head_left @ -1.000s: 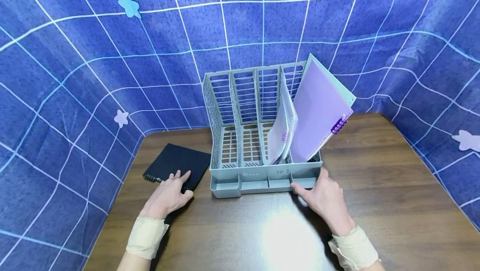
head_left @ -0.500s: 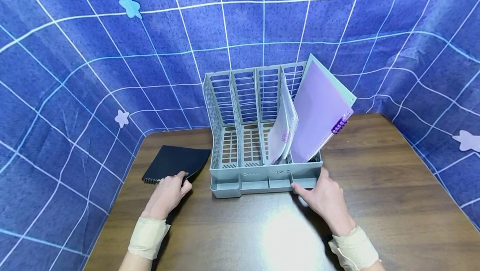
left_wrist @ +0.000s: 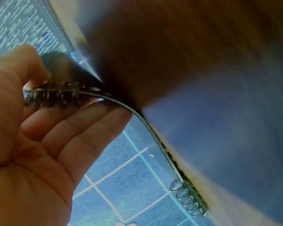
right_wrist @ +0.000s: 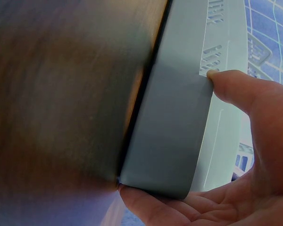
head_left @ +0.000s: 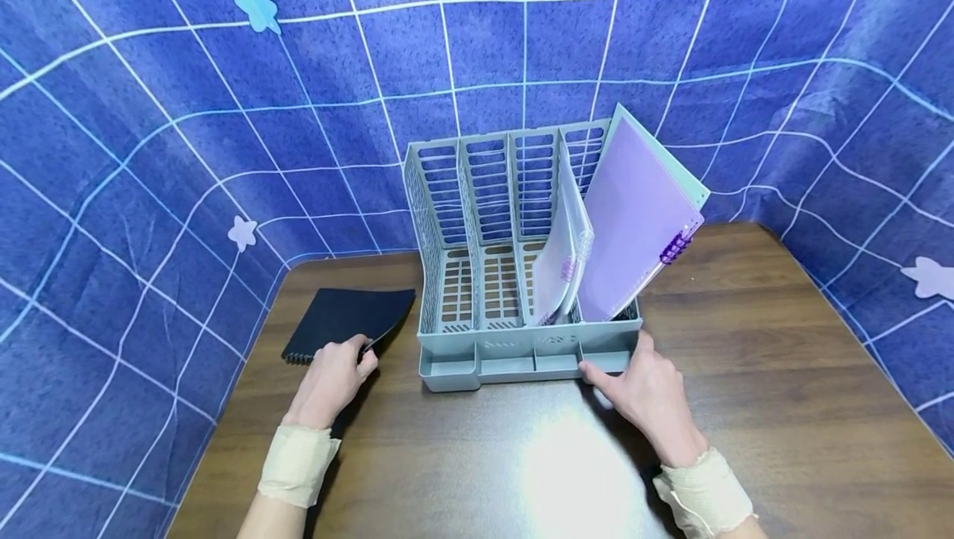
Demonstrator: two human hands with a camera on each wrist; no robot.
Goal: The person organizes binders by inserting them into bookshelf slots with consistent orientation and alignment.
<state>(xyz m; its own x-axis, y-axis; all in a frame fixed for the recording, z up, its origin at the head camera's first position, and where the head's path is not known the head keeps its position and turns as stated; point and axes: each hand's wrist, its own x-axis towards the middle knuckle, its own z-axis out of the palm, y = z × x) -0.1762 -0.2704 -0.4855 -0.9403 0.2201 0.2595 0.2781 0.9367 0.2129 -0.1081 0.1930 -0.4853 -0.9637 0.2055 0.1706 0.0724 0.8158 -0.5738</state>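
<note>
A black spiral-bound notebook lies at the left of the table. My left hand pinches its near edge between thumb and fingers, and that side bends up off the wood. In the left wrist view the notebook's coil passes between thumb and fingers. A grey slotted file organizer stands in the middle. My right hand grips its front right corner, the thumb on the front tray's edge and the fingers round the side. The rightmost slot holds a purple binder notebook, leaning right.
Behind the purple notebook shows a mint-green cover. A clear-covered notebook bends in the slot beside it. Blue cloth with a white grid hangs behind and at both sides of the wooden table.
My left hand has closed on the notebook's near edge and lifted that side, so the cover curves upward. My right hand stays on the organizer's corner.
</note>
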